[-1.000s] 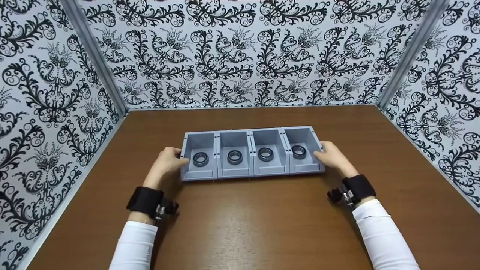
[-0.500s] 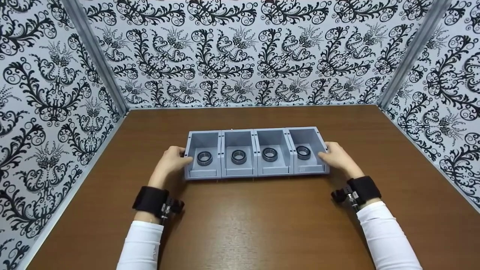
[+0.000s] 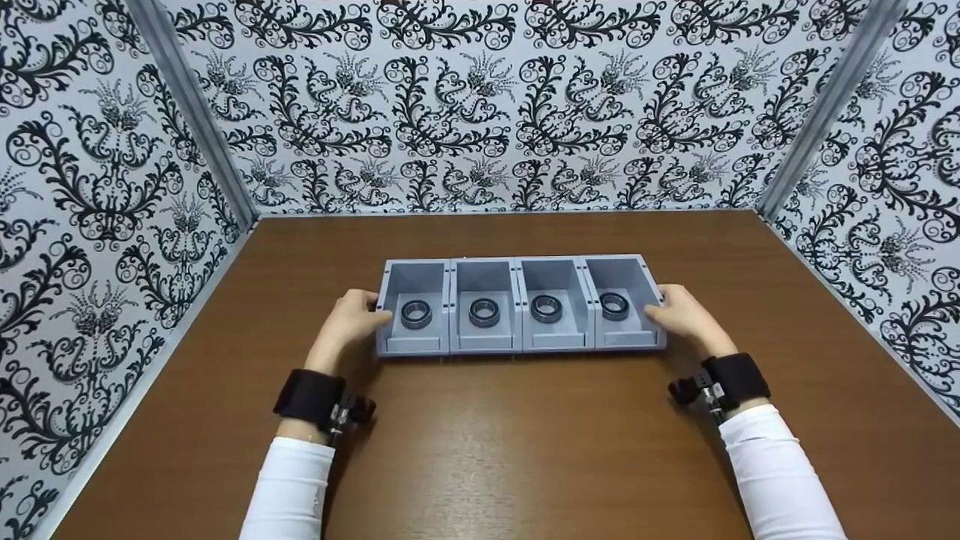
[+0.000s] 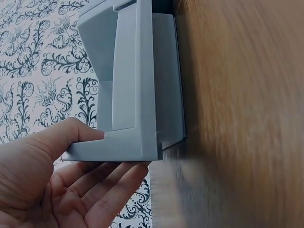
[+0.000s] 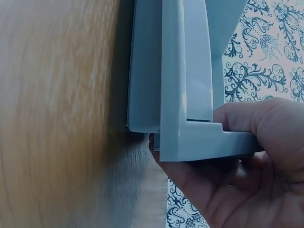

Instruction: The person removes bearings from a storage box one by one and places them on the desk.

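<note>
A row of grey plastic storage bins [image 3: 484, 344] stands across the middle of the table in the head view, joined side to side. One dark-rimmed ball bearing [image 3: 415, 325] lies flat in each bin. My left hand [image 3: 349, 322] grips the left end wall, thumb over the edge on the inside and fingers against the outside, as the bin [image 4: 126, 85] in the left wrist view shows. At the opposite end, my right hand [image 3: 684, 315] pinches the right wall the same way. In the right wrist view, fingers curl beneath the bin's [image 5: 199, 142] side.
The brown wooden table [image 3: 480, 435] stretches in front of the bins and to both sides. Patterned panels [image 3: 480, 112] enclose it at the back, left and right, with grey metal posts [image 3: 199, 112] at the corners. Each wrist wears a black strap [image 3: 309, 396] with a small camera.
Both hands have moved the row of bins a little to the right, the bearings riding along inside. The row now lies slightly straighter to the table's back edge. The grips look the same.
</note>
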